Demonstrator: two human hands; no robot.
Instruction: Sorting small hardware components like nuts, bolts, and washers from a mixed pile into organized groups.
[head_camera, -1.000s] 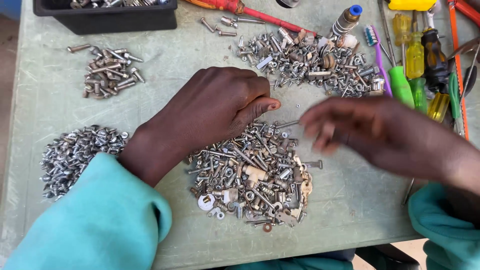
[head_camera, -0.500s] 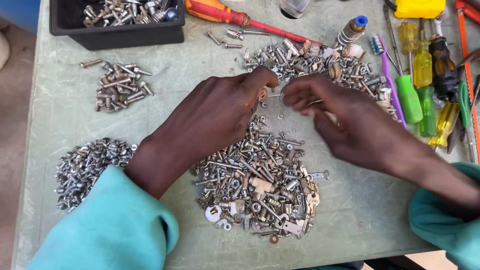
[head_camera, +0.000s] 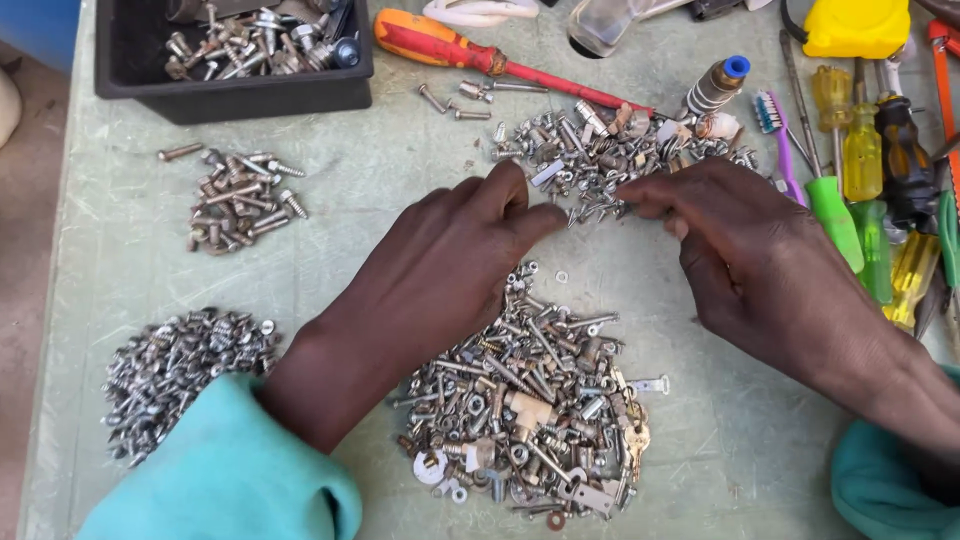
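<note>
My left hand (head_camera: 440, 260) lies palm down across the middle of the desk (head_camera: 330, 190), fingers held close together and stretched toward the far edge. Its fingertips (head_camera: 545, 215) touch the near fringe of the far heap of mixed screws and nuts (head_camera: 600, 150). Whether anything sits pinched beneath them I cannot tell, since the back of the hand hides the underside.

My right hand (head_camera: 740, 240) comes in from the right edge, fingers bunched narrow, the tips (head_camera: 640, 195) pressed into the same far heap, just beside my left fingertips. Some small metal pieces lie right at the tips, but I cannot make out whether I actually grip one.

Nearer to me, between my forearms, sits the big pile of bolts, washers and brackets (head_camera: 530, 400), close to the near edge. A few loose nuts (head_camera: 545, 272) lie between that pile and the far heap.

Toward the left edge there are two sorted groups: a heap of shiny silver screws (head_camera: 180, 370) near the near-left corner, and a smaller cluster of darker screws (head_camera: 235, 200) further back. Behind that, at the far-left corner, stands a black bin (head_camera: 240, 95) with more hardware in it.

Along the far edge lies a red and orange screwdriver (head_camera: 490, 60). Along the right edge is a row of screwdrivers with green and yellow handles (head_camera: 850, 190) and a purple toothbrush (head_camera: 785, 135). My teal sleeves (head_camera: 220, 470) cover both wrists.
</note>
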